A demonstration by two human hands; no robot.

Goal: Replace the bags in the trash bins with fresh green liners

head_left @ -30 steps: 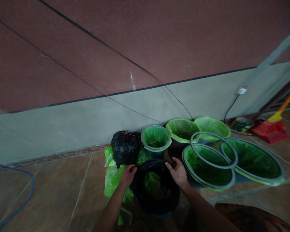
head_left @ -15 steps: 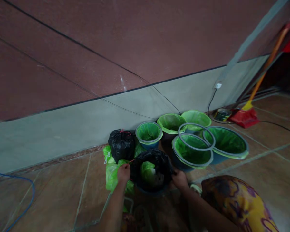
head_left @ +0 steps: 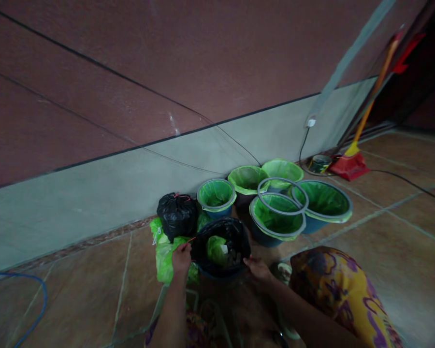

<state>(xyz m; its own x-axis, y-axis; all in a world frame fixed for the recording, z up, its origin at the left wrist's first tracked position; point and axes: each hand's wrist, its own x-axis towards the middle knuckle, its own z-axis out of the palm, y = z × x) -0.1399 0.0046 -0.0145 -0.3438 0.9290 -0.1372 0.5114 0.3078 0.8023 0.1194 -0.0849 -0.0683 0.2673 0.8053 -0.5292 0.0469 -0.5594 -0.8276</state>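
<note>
A bin lined with a black bag point(head_left: 221, 244) stands on the floor in front of me, with green plastic and scraps inside. My left hand point(head_left: 181, 257) is closed on the bag's left edge, where a thin red string shows. At the bag's right edge my right hand point(head_left: 256, 268) pinches the black plastic. A tied black bag point(head_left: 176, 215) rests on a green bag point(head_left: 165, 253) just left of the bin.
Several blue bins with green liners point(head_left: 277, 220) stand by the grey wall base, a loose grey ring point(head_left: 282, 195) lying across them. A red dustpan with a broom point(head_left: 348, 164) leans at the far right. A blue cable point(head_left: 29, 309) curves at left. My patterned clothing point(head_left: 344, 295) fills the lower right.
The view has pulled back and swung right, so the bins look smaller. My hands have slid from the bag's top rim down to its left and right sides.
</note>
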